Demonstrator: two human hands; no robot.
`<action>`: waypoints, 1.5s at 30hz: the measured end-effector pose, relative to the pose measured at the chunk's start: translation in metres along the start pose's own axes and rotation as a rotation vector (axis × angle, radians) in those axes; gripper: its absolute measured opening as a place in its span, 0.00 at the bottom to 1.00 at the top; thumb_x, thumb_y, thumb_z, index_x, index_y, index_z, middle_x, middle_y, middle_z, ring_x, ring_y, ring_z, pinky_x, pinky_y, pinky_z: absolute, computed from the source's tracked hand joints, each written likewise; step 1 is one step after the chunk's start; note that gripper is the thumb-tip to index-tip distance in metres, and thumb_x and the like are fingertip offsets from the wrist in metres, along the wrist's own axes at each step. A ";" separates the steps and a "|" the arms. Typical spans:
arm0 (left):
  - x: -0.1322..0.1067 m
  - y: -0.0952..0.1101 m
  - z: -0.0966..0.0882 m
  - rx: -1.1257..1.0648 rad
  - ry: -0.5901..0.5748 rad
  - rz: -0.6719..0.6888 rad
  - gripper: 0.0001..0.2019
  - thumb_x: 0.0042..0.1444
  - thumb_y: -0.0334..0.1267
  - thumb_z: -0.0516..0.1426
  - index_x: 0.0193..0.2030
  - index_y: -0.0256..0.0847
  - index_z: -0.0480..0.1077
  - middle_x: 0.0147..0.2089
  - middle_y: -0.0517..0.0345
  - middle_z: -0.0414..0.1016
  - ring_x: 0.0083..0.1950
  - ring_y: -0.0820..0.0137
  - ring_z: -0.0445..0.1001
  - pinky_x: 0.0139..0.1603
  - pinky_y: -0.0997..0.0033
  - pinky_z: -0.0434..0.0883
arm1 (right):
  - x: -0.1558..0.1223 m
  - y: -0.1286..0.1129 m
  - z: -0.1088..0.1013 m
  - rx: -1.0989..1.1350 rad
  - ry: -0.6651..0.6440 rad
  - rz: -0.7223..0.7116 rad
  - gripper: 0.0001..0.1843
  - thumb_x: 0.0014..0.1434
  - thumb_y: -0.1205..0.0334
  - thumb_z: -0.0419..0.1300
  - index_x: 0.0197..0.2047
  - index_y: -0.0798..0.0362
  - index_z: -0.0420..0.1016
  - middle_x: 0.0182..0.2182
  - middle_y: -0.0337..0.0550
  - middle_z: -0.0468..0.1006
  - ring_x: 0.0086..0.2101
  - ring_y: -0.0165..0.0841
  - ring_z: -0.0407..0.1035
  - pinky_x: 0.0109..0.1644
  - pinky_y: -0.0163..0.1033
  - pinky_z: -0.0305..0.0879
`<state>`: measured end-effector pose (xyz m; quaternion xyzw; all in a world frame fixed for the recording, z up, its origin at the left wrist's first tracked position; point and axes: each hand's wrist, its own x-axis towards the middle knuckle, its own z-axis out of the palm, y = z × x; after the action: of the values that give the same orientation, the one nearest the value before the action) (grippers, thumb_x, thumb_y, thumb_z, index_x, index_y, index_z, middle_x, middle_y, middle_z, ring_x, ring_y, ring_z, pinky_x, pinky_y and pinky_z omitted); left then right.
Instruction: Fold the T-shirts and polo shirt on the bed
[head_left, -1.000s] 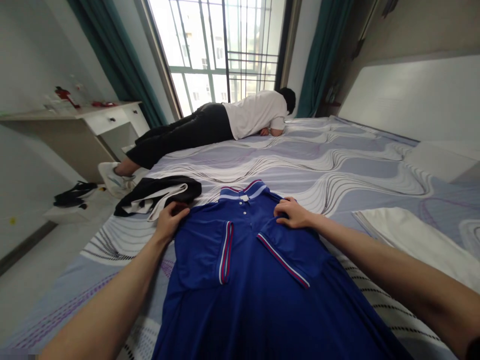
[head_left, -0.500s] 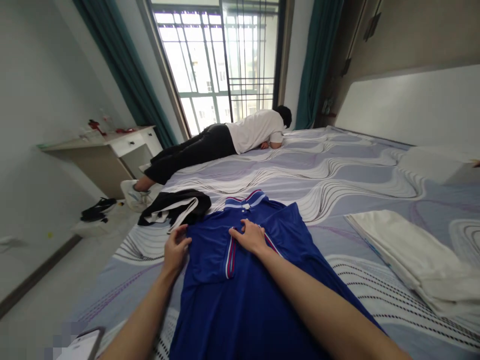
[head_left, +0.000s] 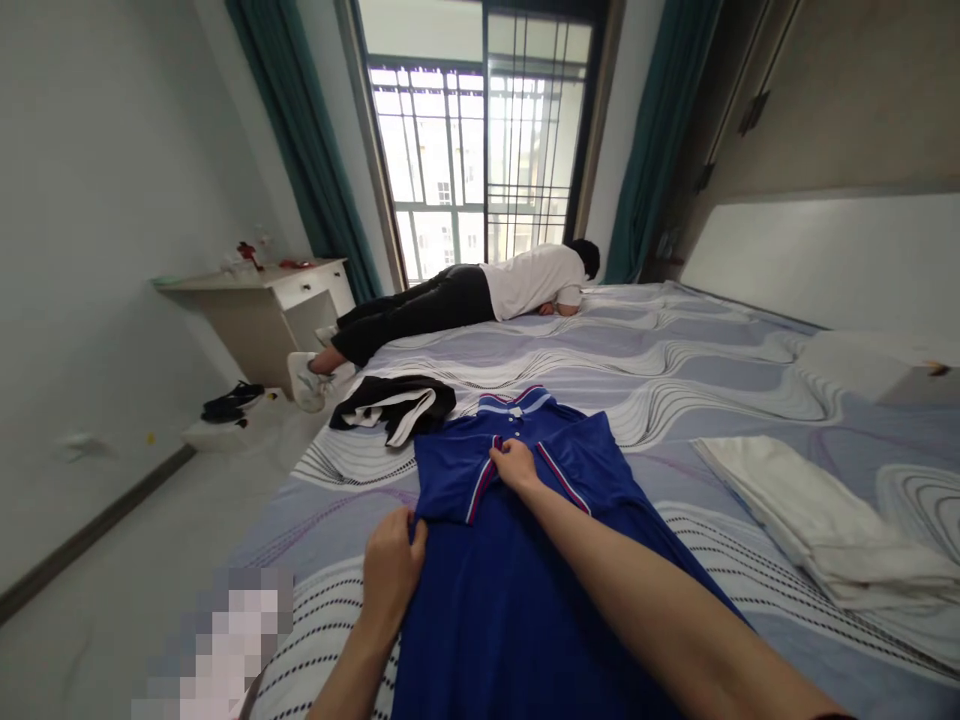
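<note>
A blue polo shirt [head_left: 517, 590] with red and white trim lies spread on the bed [head_left: 675, 380], its sleeves folded in over the chest. My right hand [head_left: 514, 464] presses on the shirt's middle just below the collar, fingers curled. My left hand [head_left: 390, 565] grips the shirt's left edge below the folded sleeve.
A black and white garment [head_left: 394, 404] lies crumpled beyond the shirt. Folded white cloth [head_left: 817, 515] sits on the bed at right. Another person [head_left: 465, 295] lies face down across the far side. A white desk [head_left: 262, 305] stands by the left wall, and shoes [head_left: 229, 402] are on the floor.
My left hand has slid down from the shirt's shoulder to its side edge. My right hand stays on the shirt's middle. The camera has pulled back and tilted up.
</note>
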<state>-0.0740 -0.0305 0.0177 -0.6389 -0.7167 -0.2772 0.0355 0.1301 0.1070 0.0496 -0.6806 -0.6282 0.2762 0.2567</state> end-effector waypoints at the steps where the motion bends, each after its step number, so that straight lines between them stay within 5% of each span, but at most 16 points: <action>1: -0.002 -0.003 -0.002 0.007 0.036 -0.010 0.10 0.64 0.39 0.47 0.34 0.43 0.65 0.33 0.54 0.72 0.37 0.62 0.74 0.41 0.63 0.69 | -0.004 -0.002 0.002 -0.009 -0.005 0.010 0.10 0.61 0.58 0.58 0.34 0.53 0.78 0.35 0.45 0.82 0.38 0.35 0.75 0.38 0.33 0.61; 5: -0.010 -0.010 -0.005 -0.011 0.077 -0.003 0.09 0.62 0.37 0.50 0.45 0.38 0.68 0.41 0.49 0.75 0.44 0.60 0.74 0.46 0.63 0.70 | -0.023 -0.001 0.010 -0.053 -0.050 0.051 0.08 0.56 0.60 0.61 0.29 0.54 0.79 0.32 0.49 0.83 0.36 0.39 0.76 0.36 0.35 0.62; 8: -0.009 -0.007 -0.002 -0.032 -0.024 0.040 0.18 0.60 0.34 0.52 0.58 0.39 0.67 0.50 0.48 0.77 0.49 0.59 0.74 0.50 0.59 0.70 | -0.027 0.002 0.010 -0.079 -0.068 0.060 0.09 0.54 0.57 0.63 0.29 0.54 0.80 0.32 0.50 0.83 0.36 0.40 0.77 0.35 0.35 0.63; 10: -0.007 -0.004 -0.002 -0.033 -0.084 0.063 0.19 0.60 0.31 0.51 0.58 0.42 0.69 0.49 0.50 0.77 0.49 0.60 0.74 0.52 0.59 0.69 | -0.024 0.003 0.007 -0.088 -0.067 0.056 0.09 0.55 0.59 0.61 0.30 0.53 0.80 0.31 0.47 0.83 0.35 0.37 0.77 0.34 0.34 0.63; 14: -0.008 0.001 -0.007 0.013 -0.038 0.084 0.22 0.58 0.28 0.52 0.58 0.42 0.72 0.43 0.49 0.76 0.48 0.59 0.73 0.52 0.60 0.70 | -0.020 0.004 -0.007 -0.122 -0.006 0.035 0.13 0.59 0.65 0.56 0.39 0.54 0.82 0.35 0.47 0.84 0.37 0.37 0.78 0.38 0.34 0.66; 17: -0.010 0.004 -0.010 0.100 0.030 0.124 0.25 0.56 0.28 0.55 0.60 0.46 0.72 0.50 0.45 0.74 0.51 0.56 0.72 0.50 0.57 0.72 | -0.033 0.014 -0.028 -0.167 0.041 -0.029 0.19 0.56 0.66 0.59 0.50 0.56 0.80 0.43 0.51 0.82 0.45 0.41 0.76 0.49 0.38 0.66; 21: -0.009 0.004 -0.006 0.160 0.058 0.325 0.30 0.57 0.23 0.51 0.64 0.52 0.68 0.68 0.48 0.65 0.69 0.49 0.60 0.60 0.48 0.67 | -0.067 0.061 -0.073 -0.393 0.159 -0.242 0.33 0.50 0.75 0.56 0.60 0.53 0.74 0.56 0.54 0.75 0.56 0.46 0.68 0.60 0.47 0.62; 25: -0.007 0.007 0.004 0.159 -0.008 0.519 0.33 0.58 0.21 0.46 0.68 0.54 0.64 0.70 0.53 0.65 0.74 0.50 0.53 0.65 0.37 0.61 | -0.088 0.130 -0.113 -0.603 0.145 -0.441 0.44 0.46 0.79 0.53 0.67 0.49 0.66 0.68 0.49 0.62 0.68 0.49 0.49 0.68 0.61 0.48; 28: -0.005 0.011 0.011 0.145 -0.030 0.606 0.32 0.60 0.23 0.47 0.68 0.53 0.62 0.69 0.52 0.65 0.73 0.49 0.56 0.66 0.35 0.60 | -0.084 0.167 -0.120 -0.577 0.051 -0.542 0.39 0.54 0.76 0.53 0.68 0.45 0.63 0.69 0.45 0.59 0.70 0.48 0.44 0.68 0.66 0.46; 33: -0.002 0.008 0.023 0.102 -0.051 0.684 0.24 0.62 0.27 0.49 0.62 0.47 0.71 0.62 0.52 0.74 0.68 0.50 0.65 0.65 0.35 0.62 | -0.069 0.188 -0.113 -0.363 0.108 -0.683 0.25 0.62 0.73 0.49 0.56 0.45 0.76 0.58 0.44 0.76 0.65 0.44 0.58 0.68 0.66 0.47; 39: -0.001 0.001 0.026 -0.126 -0.049 0.605 0.19 0.64 0.30 0.48 0.56 0.45 0.73 0.58 0.52 0.78 0.65 0.60 0.70 0.64 0.48 0.69 | -0.081 0.196 -0.116 -0.325 0.163 -0.673 0.24 0.57 0.76 0.51 0.49 0.47 0.79 0.56 0.44 0.78 0.64 0.42 0.61 0.70 0.62 0.44; 43: -0.014 0.013 0.010 -0.166 -0.008 0.199 0.26 0.60 0.40 0.50 0.64 0.34 0.64 0.65 0.40 0.69 0.68 0.55 0.65 0.67 0.48 0.66 | -0.108 0.191 -0.123 -0.457 0.268 -0.359 0.34 0.59 0.71 0.52 0.68 0.55 0.62 0.70 0.54 0.57 0.69 0.47 0.49 0.69 0.60 0.47; 45: -0.039 0.020 -0.002 -0.112 0.005 -0.029 0.31 0.58 0.48 0.50 0.63 0.29 0.62 0.64 0.34 0.68 0.67 0.51 0.66 0.67 0.46 0.65 | -0.131 0.194 -0.130 -0.509 0.372 -0.164 0.34 0.63 0.62 0.54 0.70 0.63 0.55 0.68 0.65 0.57 0.67 0.52 0.52 0.66 0.58 0.53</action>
<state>-0.0484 -0.0655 0.0106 -0.6288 -0.7092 -0.3188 -0.0026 0.3516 -0.0390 0.0143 -0.7088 -0.6722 -0.0405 0.2101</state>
